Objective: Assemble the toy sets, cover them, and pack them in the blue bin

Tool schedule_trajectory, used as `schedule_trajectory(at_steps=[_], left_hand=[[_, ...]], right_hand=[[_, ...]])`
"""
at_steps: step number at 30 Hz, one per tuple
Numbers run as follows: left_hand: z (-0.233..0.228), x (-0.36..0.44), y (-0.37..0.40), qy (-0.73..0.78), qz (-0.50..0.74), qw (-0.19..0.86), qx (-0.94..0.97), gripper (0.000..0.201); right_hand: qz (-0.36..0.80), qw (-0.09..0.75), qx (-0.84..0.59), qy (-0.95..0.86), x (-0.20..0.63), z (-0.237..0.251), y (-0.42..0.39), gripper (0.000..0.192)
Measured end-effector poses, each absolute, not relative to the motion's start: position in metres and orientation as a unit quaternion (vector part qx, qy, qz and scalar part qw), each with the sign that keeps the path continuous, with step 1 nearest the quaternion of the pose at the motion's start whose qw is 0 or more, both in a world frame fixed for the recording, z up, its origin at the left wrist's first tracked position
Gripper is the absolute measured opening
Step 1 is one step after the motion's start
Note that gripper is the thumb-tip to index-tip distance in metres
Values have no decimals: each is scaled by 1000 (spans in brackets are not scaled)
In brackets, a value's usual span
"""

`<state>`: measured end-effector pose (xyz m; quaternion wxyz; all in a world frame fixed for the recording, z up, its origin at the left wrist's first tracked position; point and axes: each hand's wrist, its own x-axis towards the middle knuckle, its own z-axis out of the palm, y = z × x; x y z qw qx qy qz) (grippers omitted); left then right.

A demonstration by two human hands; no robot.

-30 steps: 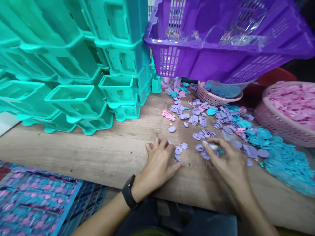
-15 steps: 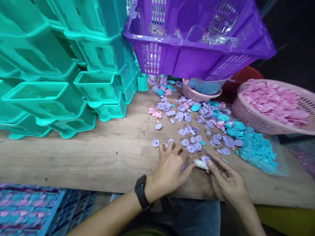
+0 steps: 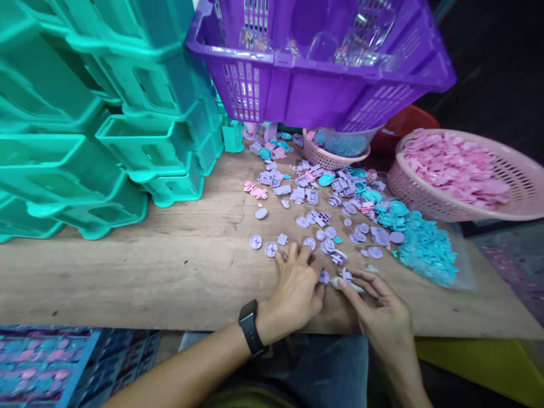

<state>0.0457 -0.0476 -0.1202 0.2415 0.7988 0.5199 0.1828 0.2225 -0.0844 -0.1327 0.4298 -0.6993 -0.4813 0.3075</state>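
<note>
My left hand, with a black band on the wrist, rests low over the table, its fingers bent. A round purple plastic piece sits at its thumb and index finger, apparently pinched; the contact is partly hidden. Close by on the right, my right hand is closed on a whitish elongated object with a narrow tip. Above that object, at the same fingertips, is a small purple piece. Purple discs and a square purple piece lie just beyond my left fingers.
Stacked green bins stand at the left. A purple crate overhangs the back. Loose purple parts spread across the middle. On the right are a heap of turquoise pieces and a pink basket of pink pieces.
My left thumb has drawn in toward the fingers, and a round purple piece now shows beside it. The purple piece at my right fingertips has turned. The whole view has shifted slightly.
</note>
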Motion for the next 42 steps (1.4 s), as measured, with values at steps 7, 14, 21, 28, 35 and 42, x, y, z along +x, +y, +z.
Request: schedule_trajectory(at_steps=[7, 14, 21, 28, 35, 42], left_hand=[[-129, 47, -51, 518, 221, 286, 775, 23], [-133, 46, -51, 510, 230, 286, 778, 18], [-131, 44, -50, 499, 226, 283, 787, 9], [-133, 42, -52, 500, 246, 284, 780, 10], [-118, 0, -34, 552, 282, 188, 762, 25], [-114, 8, 6, 469, 144, 155, 857, 22]], right_hand=[[244, 400, -666, -580, 217, -141, -77, 30], [221, 349, -622, -666, 232, -140, -70, 30], [133, 239, -548, -790, 238, -125, -60, 35], [78, 314, -517, -793, 227, -139, -69, 21], [-3, 309, -569, -762, 236, -140, -62, 36], [-84, 337, -563, -750, 235, -128, -58, 30]])
